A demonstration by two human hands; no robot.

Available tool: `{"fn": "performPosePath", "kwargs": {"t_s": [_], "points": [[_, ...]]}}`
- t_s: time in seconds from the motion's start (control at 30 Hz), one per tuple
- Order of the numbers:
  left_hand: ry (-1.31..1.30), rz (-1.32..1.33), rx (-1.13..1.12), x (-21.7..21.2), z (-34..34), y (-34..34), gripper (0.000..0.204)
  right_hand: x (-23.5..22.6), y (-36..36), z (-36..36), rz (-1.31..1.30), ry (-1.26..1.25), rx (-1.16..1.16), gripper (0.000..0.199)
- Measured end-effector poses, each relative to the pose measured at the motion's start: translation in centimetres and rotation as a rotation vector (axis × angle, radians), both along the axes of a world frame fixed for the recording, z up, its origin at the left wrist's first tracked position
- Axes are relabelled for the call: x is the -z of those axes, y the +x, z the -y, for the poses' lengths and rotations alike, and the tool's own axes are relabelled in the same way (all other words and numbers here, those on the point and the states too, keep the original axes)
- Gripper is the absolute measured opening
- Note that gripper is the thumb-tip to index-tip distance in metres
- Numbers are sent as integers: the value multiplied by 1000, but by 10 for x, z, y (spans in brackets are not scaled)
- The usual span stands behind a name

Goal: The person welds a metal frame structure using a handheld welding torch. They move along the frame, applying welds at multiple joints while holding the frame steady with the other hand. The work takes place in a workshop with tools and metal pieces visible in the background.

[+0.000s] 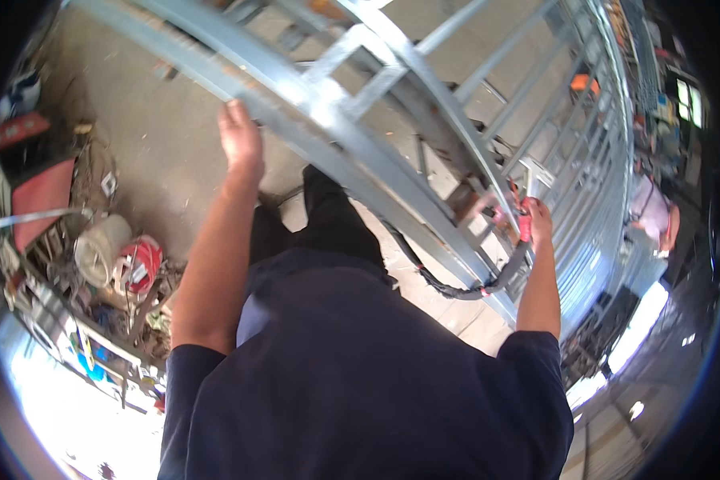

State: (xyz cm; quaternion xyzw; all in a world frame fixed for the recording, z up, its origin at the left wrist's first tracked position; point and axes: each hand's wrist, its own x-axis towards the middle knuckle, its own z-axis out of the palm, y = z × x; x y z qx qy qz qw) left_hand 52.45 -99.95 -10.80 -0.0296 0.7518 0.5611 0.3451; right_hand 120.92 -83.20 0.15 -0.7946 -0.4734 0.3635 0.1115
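Note:
A large silver-grey steel frame (325, 102) of welded rails and parallel bars runs diagonally in front of me. My left hand (241, 142) is against the outer edge of its nearest rail (292, 138), fingers stretched out and nothing visible held. My right hand (541, 218) is closed around the red handle of what looks like a welding torch (526, 221), beside the barred part. From that handle a thick black cable (454, 293) loops down under the frame's near edge. The torch's front end is blurred among the bars and cannot be made out.
On the left stand a whitish bucket (102, 250), a red-and-white container (139, 266) and a red panel (45, 205), amid clutter. Another person (653, 210) is at the far right, beyond the bars. An orange object (584, 86) lies behind the frame.

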Motion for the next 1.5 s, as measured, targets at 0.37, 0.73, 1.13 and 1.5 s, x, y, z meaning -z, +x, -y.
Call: {"fn": "performPosePath", "kwargs": {"t_s": [0.37,0.73,1.13,1.5], "points": [[-475,20,532,64,352,-16,54,-31,-308,138,266,564,-391,37],[-567,240,-223,60,582,-7,54,67,-589,252,-269,161,-1069,33],[-268,348,-1042,23,624,24,55,132,-827,337,8,-655,-1445,31],[-761,-162,-1364,-57,944,-30,67,133,-959,472,228,-656,-1734,28]]}}
